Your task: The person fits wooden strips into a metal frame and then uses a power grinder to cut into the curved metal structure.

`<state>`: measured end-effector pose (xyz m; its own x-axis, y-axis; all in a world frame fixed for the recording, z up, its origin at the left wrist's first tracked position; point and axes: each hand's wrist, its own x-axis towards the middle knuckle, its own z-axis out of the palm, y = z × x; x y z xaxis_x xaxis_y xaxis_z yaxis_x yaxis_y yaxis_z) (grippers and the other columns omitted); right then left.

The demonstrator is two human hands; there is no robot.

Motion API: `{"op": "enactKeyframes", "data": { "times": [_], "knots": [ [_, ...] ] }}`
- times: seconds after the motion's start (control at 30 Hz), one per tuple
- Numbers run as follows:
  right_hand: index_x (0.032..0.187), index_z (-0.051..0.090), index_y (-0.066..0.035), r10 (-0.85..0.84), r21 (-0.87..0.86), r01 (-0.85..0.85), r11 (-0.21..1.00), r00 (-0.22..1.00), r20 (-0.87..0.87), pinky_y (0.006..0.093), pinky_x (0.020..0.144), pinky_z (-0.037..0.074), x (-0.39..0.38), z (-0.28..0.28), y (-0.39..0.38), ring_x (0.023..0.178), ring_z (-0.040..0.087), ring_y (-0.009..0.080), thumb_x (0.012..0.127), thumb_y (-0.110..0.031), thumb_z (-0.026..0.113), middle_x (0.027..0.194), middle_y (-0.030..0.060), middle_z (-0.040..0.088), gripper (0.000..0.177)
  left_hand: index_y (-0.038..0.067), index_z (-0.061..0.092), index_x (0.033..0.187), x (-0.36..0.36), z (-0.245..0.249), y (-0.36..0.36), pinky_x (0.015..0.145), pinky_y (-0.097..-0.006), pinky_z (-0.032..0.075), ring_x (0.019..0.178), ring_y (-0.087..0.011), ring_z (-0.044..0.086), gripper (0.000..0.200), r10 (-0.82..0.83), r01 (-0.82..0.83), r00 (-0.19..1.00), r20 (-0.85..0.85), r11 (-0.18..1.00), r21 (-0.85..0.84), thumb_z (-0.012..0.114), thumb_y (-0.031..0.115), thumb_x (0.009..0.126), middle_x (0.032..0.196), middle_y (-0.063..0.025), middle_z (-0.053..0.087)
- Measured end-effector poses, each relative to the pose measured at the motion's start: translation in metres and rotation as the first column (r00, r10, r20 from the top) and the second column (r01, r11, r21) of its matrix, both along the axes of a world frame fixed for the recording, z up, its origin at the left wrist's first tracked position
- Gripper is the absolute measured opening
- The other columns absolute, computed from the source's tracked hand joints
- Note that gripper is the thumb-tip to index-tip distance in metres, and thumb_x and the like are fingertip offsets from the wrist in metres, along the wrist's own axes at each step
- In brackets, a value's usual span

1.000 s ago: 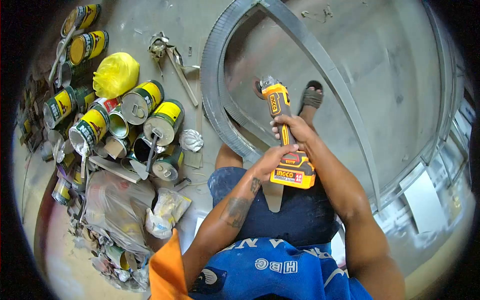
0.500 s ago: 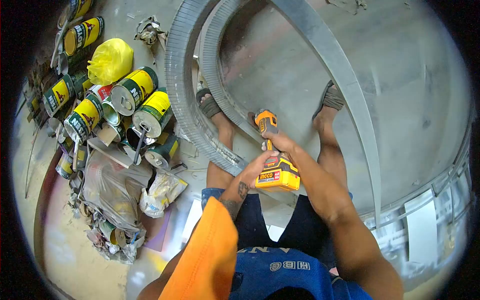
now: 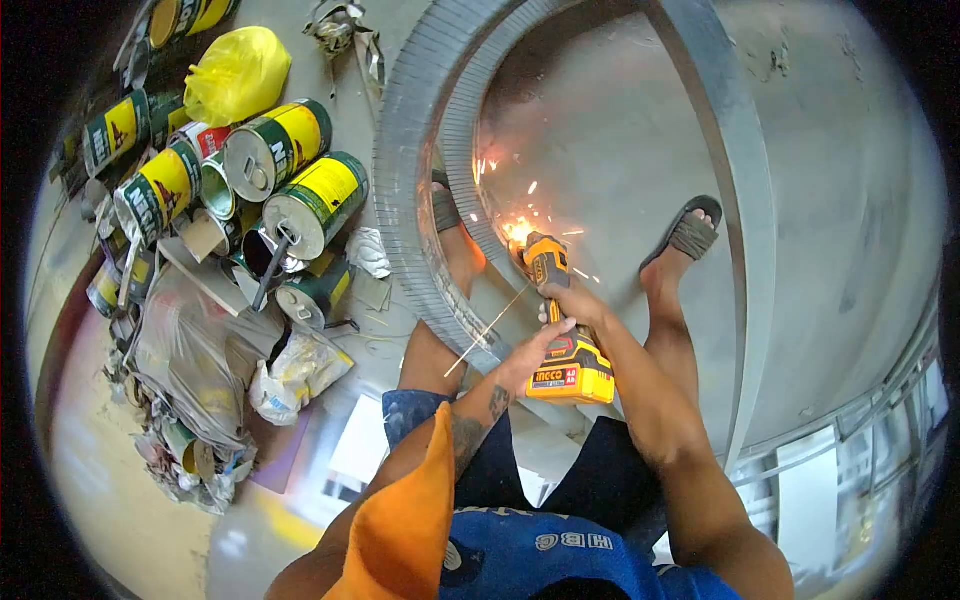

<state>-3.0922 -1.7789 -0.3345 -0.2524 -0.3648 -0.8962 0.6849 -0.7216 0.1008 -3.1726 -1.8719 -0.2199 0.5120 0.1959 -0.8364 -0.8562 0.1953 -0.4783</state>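
Observation:
Both hands hold a yellow and black cordless angle grinder point(image 3: 578, 376) with a battery pack at its near end. My right hand point(image 3: 577, 304) is wrapped around the body close to the grinder's head. Further back, my left hand point(image 3: 537, 352) grips the handle near the battery. At the far end, the grinder's head meets the inner edge of a curved grey metal strip point(image 3: 462, 150) with close-set notches, and bright orange sparks point(image 3: 519, 230) fly from there. The disc is hidden by the glare and the tool.
A long tapering metal piece point(image 3: 740, 180) arches on the right. My sandalled feet stand on the floor; one sandal point(image 3: 690, 235) is inside the arch. At left are several paint cans point(image 3: 318, 205), a yellow bag point(image 3: 237, 75) and a grey plastic bag point(image 3: 185, 340).
Sparks now spray from the grinder's head, where there were none before. Both hands still grip the tool. The camera view has shifted, and my right-side foot appears turned outward.

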Motion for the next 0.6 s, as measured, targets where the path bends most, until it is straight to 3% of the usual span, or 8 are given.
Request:
{"op": "enactKeyframes", "data": {
  "times": [0.07,0.23,0.43,0.6],
  "knots": [
    [0.121,0.047,0.001,-0.008,0.024,0.009,1.000,0.999,-0.048,0.0320,0.050,0.053,0.001,0.005,-0.004,0.058,0.064,0.0184,0.091,-0.018,0.064,0.073,0.0098,0.064,0.039,0.004,0.065,0.107,0.004,-0.005,-0.009,0.070,-0.0362,0.062,0.075,-0.0225,0.073,0.033,0.063,-0.063,0.998,0.028,0.998,0.021,0.064,0.034,0.093,0.091,-0.0115,0.074],
    [0.117,0.048,-0.002,-0.071,-0.017,0.070,0.997,0.997,-0.028,0.0312,0.049,0.053,0.000,0.007,-0.008,0.055,0.062,0.0178,0.091,-0.018,0.065,0.072,0.0093,0.063,0.035,0.003,0.066,0.105,0.006,-0.009,-0.017,0.070,-0.0366,0.062,0.074,-0.0227,0.073,0.034,0.013,-0.015,0.998,0.058,0.999,0.033,0.065,0.035,0.092,0.090,-0.0119,0.074],
    [0.114,0.051,-0.002,-0.031,-0.009,0.032,0.999,0.993,0.117,0.0301,0.050,0.053,-0.001,0.011,-0.009,0.055,0.062,0.0174,0.091,-0.020,0.065,0.072,0.0083,0.062,0.031,0.003,0.067,0.104,0.005,-0.003,-0.016,0.069,-0.0368,0.062,0.073,-0.0227,0.073,0.036,0.003,-0.005,0.997,0.074,0.999,0.036,0.064,0.037,0.092,0.089,-0.0117,0.074],
    [0.113,0.053,-0.002,0.008,-0.001,-0.008,1.000,0.997,0.080,0.0308,0.049,0.052,0.012,0.006,-0.011,0.054,0.061,0.0178,0.092,-0.020,0.064,0.072,0.0080,0.063,0.030,0.003,0.067,0.103,0.005,0.000,-0.014,0.069,-0.0368,0.062,0.073,-0.0226,0.073,0.037,-0.006,0.002,0.995,0.096,0.999,0.043,0.064,0.038,0.093,0.089,-0.0115,0.074]
  ]
}}
